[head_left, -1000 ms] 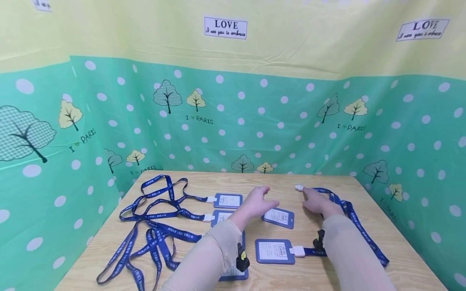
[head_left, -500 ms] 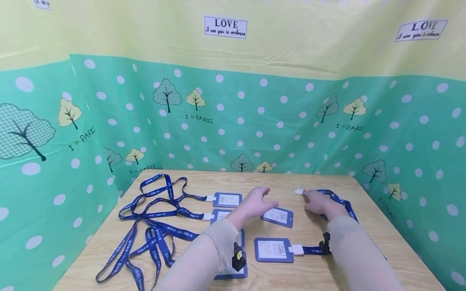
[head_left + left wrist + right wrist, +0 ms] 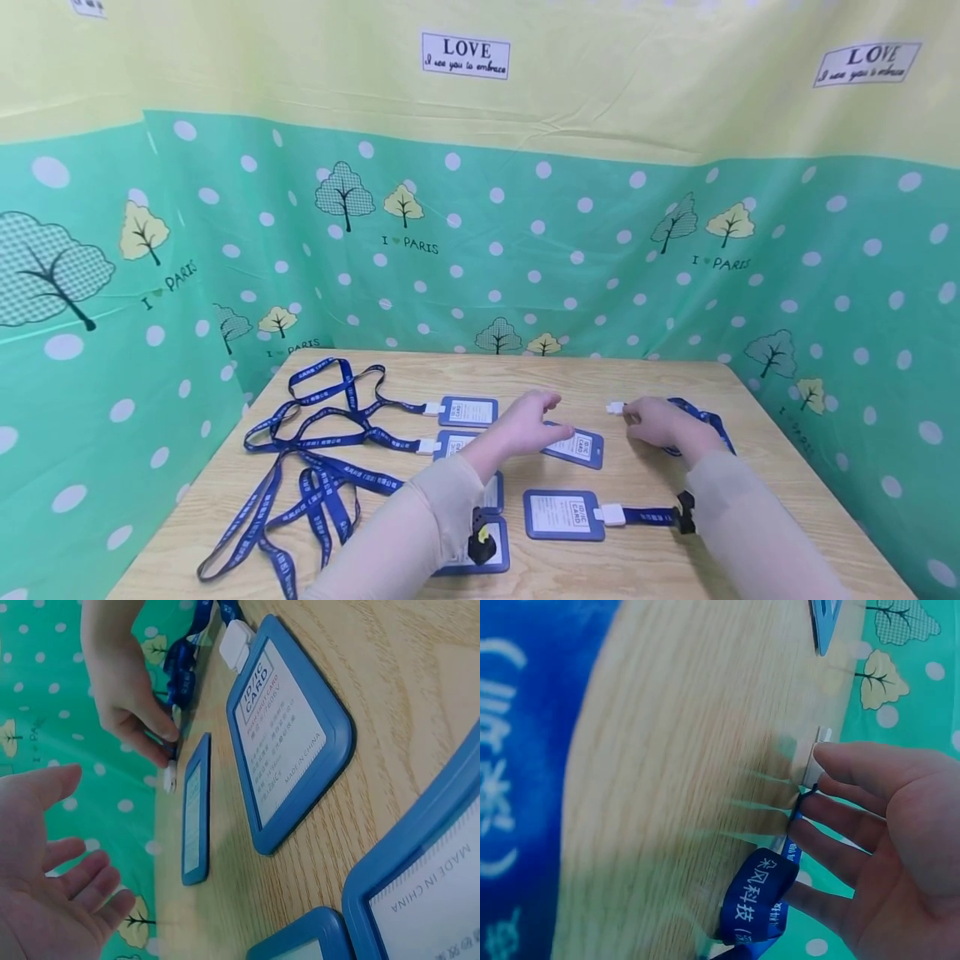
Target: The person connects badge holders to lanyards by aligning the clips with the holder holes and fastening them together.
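My left hand (image 3: pixel 522 427) hovers over the loose blue badge holder (image 3: pixel 581 447), fingers loosely bent and holding nothing. The left wrist view shows a gap between that hand (image 3: pixel 52 877) and the badge holder (image 3: pixel 196 817). At the right, my right hand (image 3: pixel 660 422) pinches a blue lanyard (image 3: pixel 705 417) just behind its white clip (image 3: pixel 616 407). In the right wrist view, the lanyard's strap (image 3: pixel 761 892) hangs folded below the fingers. Nearer me lies another badge holder (image 3: pixel 562 514), joined by a white clip to a strap partly hidden under my right arm.
Several badge holders, one of them the far badge holder (image 3: pixel 468 411), lie left of centre, partly under my left arm. Their tangled lanyards (image 3: pixel 322 442) spread over the left of the wooden table (image 3: pixel 420 371). A green and yellow curtain (image 3: pixel 450 275) surrounds the table.
My right hand has moved slightly toward me, bringing the lanyard and its clip along. My left hand has shifted a little, its thumb now overlapping the loose badge holder in the head view.
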Demonstrator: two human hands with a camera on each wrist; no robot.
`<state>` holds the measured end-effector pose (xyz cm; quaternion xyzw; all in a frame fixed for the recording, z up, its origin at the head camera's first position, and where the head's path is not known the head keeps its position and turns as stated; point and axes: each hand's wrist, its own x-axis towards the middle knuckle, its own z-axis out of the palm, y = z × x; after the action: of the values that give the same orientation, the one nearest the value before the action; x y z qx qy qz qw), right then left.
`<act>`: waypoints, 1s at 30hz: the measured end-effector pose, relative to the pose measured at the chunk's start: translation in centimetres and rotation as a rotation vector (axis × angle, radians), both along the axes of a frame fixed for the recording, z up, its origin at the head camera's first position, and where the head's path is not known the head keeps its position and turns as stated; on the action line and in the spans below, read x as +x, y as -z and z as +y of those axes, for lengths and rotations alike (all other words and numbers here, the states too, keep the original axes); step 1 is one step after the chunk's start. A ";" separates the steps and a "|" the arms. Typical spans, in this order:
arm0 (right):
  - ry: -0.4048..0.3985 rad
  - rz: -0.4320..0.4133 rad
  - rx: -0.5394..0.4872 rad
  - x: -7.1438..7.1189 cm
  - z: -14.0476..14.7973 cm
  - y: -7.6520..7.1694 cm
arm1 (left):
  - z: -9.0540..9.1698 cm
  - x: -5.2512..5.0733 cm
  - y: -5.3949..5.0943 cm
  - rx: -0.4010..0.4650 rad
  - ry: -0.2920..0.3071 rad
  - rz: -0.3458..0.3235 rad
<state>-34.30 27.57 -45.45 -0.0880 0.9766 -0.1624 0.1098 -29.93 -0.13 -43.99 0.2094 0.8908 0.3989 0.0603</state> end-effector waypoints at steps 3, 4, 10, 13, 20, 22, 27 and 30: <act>-0.013 0.008 0.019 0.3 0.1 0.0 | -0.2 0.2 -0.1 -0.016 0.010 0.005; -0.022 0.011 0.025 0.4 0.1 0.0 | -0.2 0.3 -0.1 -0.022 0.014 0.009; -0.054 0.019 0.051 1.6 0.1 -0.5 | -0.4 0.8 0.1 -0.050 0.039 0.023; -0.062 0.011 0.043 2.2 0.0 -0.9 | -0.5 1.1 0.2 -0.053 0.049 0.019; -0.088 0.017 0.032 3.7 0.0 -0.8 | -0.5 1.8 0.5 -0.084 0.096 0.048; -0.089 0.014 0.036 4.1 0.0 -0.8 | -0.6 1.9 0.6 -0.093 0.110 0.057; -0.097 0.010 0.062 4.9 -0.2 -1.0 | -0.7 2.1 0.9 -0.115 0.126 0.070; -0.103 0.012 0.060 5.1 -0.2 -1.2 | -0.8 2.3 0.8 -0.119 0.124 0.068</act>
<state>-29.22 27.37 -44.29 -0.1360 0.9758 -0.1268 0.1148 -27.61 -0.91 -44.76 0.2736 0.8997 0.3334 0.0670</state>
